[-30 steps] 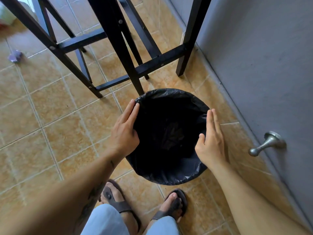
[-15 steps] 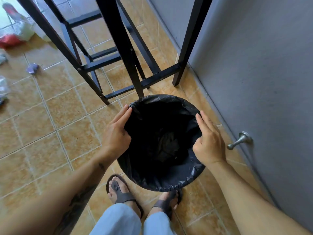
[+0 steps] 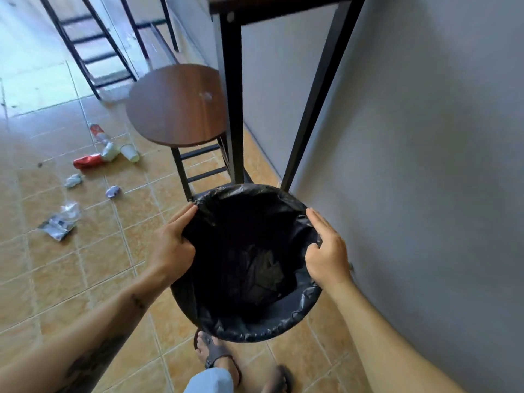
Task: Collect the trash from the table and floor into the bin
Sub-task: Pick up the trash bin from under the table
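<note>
A round bin (image 3: 255, 327) lined with a black bag is held off the floor in front of me. My left hand (image 3: 174, 245) grips its left rim, thumb inside the liner. My right hand (image 3: 327, 255) grips the right rim the same way. Trash lies scattered on the tiled floor to the left: a red wrapper (image 3: 86, 161), a white cup (image 3: 130, 152), a plastic bottle (image 3: 97, 131), a crumpled clear wrapper (image 3: 59, 221), a small purple scrap (image 3: 112, 191) and a pale crumpled piece (image 3: 73, 180).
A round brown stool (image 3: 175, 106) with black legs stands just beyond the bin. A tall black table leg frame (image 3: 231, 95) rises beside it, against the grey wall (image 3: 425, 137) on the right. My sandalled feet (image 3: 215, 353) are below the bin.
Both hands closed on the rim and lifted the bin. The view tilted up, bringing the stool top and floor trash into sight.
</note>
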A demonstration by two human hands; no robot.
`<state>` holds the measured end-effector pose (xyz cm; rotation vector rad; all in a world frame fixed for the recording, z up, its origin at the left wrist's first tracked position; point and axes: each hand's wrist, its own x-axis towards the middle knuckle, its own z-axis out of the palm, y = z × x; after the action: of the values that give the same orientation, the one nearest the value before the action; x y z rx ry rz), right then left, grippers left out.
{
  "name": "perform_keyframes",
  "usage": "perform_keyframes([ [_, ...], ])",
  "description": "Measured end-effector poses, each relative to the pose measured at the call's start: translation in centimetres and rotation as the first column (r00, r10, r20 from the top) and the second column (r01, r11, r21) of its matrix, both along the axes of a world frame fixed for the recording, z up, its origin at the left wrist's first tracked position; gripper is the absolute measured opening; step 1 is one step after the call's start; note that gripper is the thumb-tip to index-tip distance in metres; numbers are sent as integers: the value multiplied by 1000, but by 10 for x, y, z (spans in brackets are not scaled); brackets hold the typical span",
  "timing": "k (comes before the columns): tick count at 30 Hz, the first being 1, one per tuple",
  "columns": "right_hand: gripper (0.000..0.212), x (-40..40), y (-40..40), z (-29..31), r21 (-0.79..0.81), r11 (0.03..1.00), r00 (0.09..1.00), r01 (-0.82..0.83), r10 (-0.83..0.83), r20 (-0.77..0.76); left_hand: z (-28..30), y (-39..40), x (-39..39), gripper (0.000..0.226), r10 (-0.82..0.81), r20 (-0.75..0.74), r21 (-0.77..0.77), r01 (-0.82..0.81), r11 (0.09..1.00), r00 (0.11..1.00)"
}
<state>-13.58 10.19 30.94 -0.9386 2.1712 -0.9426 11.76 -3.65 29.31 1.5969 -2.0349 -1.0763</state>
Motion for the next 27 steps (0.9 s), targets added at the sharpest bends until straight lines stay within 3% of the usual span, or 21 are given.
perform_keyframes([
  [4, 78, 12, 1, 63, -99, 994, 989, 50, -35, 146, 80, 13, 20, 81, 24, -69, -54, -28, 998, 997],
  [8, 76, 11, 9, 129, -178, 984, 992, -25, 47, 118, 146, 31, 47, 75, 23, -247, -53, -38, 998, 969],
  [12, 77, 13, 17, 191, -272, 958, 991, -88, 112, 75, 202, 51, 66, 82, 34, -478, 9, -34, 999, 878],
  [16, 79, 24, 22, 233, -357, 923, 982, -141, 175, 64, 238, 62, 69, 87, 88, -592, 46, -75, 996, 801],
  [19, 78, 31, 23, 250, -367, 910, 977, -191, 211, 17, 255, 65, 74, 86, 152, -620, 101, -115, 988, 770],
  [27, 83, 64, -8, 289, -192, 889, 895, -415, 361, -264, 287, 35, 98, 79, 147, -558, -24, -193, 981, 817],
])
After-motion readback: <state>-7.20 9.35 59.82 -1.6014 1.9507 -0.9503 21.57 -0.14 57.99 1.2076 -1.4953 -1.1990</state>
